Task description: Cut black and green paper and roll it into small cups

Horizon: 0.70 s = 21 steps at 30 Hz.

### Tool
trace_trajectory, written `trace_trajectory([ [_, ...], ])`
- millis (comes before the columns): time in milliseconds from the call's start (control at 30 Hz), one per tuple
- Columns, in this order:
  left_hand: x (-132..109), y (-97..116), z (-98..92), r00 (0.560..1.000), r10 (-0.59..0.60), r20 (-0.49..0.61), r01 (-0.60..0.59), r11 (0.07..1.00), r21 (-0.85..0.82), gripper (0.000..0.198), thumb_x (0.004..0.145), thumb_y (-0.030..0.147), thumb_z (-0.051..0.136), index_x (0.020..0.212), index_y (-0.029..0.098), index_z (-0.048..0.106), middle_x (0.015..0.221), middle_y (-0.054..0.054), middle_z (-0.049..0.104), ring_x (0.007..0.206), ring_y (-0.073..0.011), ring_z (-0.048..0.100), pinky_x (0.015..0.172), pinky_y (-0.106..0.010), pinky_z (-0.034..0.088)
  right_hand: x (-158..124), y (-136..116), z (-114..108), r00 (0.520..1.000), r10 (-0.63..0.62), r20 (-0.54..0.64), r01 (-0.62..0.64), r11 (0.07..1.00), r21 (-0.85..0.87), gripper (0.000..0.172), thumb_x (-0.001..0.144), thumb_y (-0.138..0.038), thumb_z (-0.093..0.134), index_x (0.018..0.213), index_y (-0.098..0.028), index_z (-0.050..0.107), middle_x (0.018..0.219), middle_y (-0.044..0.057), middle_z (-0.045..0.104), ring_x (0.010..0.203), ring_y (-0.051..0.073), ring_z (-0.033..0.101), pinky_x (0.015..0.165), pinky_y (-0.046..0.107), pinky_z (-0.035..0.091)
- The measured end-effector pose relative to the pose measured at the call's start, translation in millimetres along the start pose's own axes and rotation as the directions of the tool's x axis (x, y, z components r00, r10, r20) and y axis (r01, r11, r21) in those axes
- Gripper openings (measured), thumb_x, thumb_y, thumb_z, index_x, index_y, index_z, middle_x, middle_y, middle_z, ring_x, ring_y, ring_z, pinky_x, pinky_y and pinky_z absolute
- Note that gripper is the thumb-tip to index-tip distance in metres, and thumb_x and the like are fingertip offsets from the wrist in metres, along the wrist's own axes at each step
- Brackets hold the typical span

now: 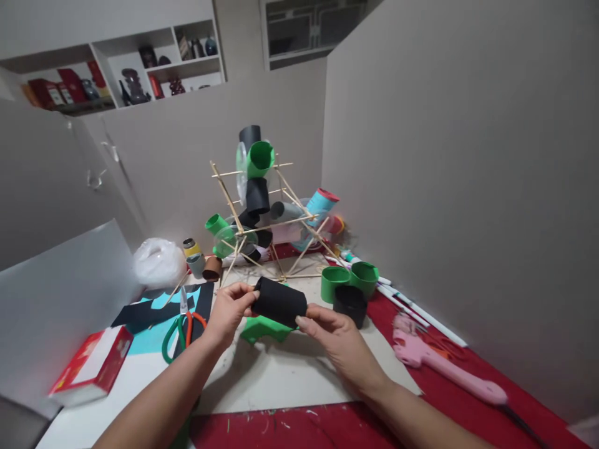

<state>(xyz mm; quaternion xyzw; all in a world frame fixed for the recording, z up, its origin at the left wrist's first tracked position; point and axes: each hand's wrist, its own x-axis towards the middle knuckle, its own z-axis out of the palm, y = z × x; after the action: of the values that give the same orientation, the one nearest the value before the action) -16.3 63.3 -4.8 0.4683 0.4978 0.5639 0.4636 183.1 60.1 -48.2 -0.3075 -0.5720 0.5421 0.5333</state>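
A black paper tube [281, 302] is held up in the middle of the view, tilted down to the right. My left hand [234, 307] pinches its left end, and my right hand [330, 330] grips the opposite end between thumb and fingers. Below the tube lies a piece of green paper [266, 328] with a jagged edge. Right of it stand two short green tubes [335, 284] and a black one [350, 305]. Behind the hands rises a frame of thin wooden sticks [276, 226], with green, black and blue tubes on clear round discs.
On the left lie scissors [183, 321], cut blue and black paper [154, 333], a red tissue box [93, 365] and a white plastic bag [159, 262]. A pink glue gun [449, 368] and white rods [421, 312] lie at right, alongside a grey wall [458, 174].
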Motion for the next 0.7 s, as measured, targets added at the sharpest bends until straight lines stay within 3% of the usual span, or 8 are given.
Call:
trace_trajectory([
  [100,12.9,-3.9,1.2,0.989,-0.075,0.129,0.073,0.997,0.021,0.027,0.065,0.037,0.079,0.074,0.012,0.071,0.062,0.000,0.060,0.052,-0.0092,0.050,0.050,-0.020,0.042,4.3,2.0,-3.3,0.999,0.033,0.033,-0.033,0.999,-0.008,0.030,0.078,-0.045,0.073,0.071,-0.016,0.071,0.071,0.000,0.060,0.068,0.015,0.052,0.065,0.025,0.042],
  [233,21.3,-10.0,-1.1,0.962,-0.111,0.248,0.105,0.994,0.038,0.031,0.065,0.039,0.080,0.064,0.010,0.072,0.052,0.000,0.057,0.048,-0.0084,0.047,0.050,-0.020,0.038,6.3,6.4,-5.7,0.998,0.052,0.043,-0.051,0.998,-0.027,0.028,0.077,-0.044,0.072,0.070,-0.016,0.071,0.073,0.001,0.060,0.070,0.016,0.051,0.066,0.026,0.041],
  [367,16.1,-12.2,-2.9,0.965,-0.064,0.255,0.061,0.998,0.017,0.032,0.064,0.041,0.082,0.057,0.011,0.071,0.050,0.001,0.057,0.048,-0.0083,0.046,0.051,-0.020,0.038,3.5,9.3,-4.5,0.999,-0.011,0.040,0.014,0.997,-0.079,0.026,0.077,-0.041,0.072,0.066,-0.017,0.070,0.072,0.001,0.059,0.071,0.017,0.050,0.066,0.028,0.039],
  [500,2.7,-2.7,-2.9,0.971,-0.006,0.239,0.005,1.000,0.008,0.026,0.063,0.037,0.083,0.068,0.012,0.076,0.059,-0.001,0.065,0.054,-0.0099,0.052,0.053,-0.020,0.040,-2.9,7.4,-0.4,0.994,-0.073,0.083,0.082,0.990,-0.118,0.024,0.079,-0.037,0.071,0.065,-0.018,0.072,0.070,0.002,0.058,0.070,0.017,0.051,0.065,0.028,0.039],
  [600,-8.6,5.8,-4.2,0.970,0.017,0.244,-0.025,0.999,0.031,0.028,0.061,0.032,0.085,0.080,0.013,0.078,0.066,-0.003,0.070,0.061,-0.0146,0.060,0.057,-0.022,0.044,-8.1,2.5,2.3,0.991,-0.080,0.105,0.087,0.995,-0.058,0.021,0.076,-0.035,0.075,0.063,-0.018,0.073,0.070,0.002,0.059,0.071,0.017,0.052,0.067,0.028,0.040],
  [700,-20.9,9.0,-5.6,0.970,0.062,0.235,-0.078,0.995,0.059,0.026,0.063,0.031,0.084,0.080,0.012,0.079,0.066,-0.004,0.071,0.063,-0.0167,0.062,0.061,-0.024,0.047,-12.5,-1.9,3.3,0.994,-0.048,0.103,0.044,0.998,0.044,0.022,0.071,-0.036,0.080,0.061,-0.018,0.072,0.067,0.000,0.057,0.068,0.015,0.049,0.065,0.026,0.039],
])
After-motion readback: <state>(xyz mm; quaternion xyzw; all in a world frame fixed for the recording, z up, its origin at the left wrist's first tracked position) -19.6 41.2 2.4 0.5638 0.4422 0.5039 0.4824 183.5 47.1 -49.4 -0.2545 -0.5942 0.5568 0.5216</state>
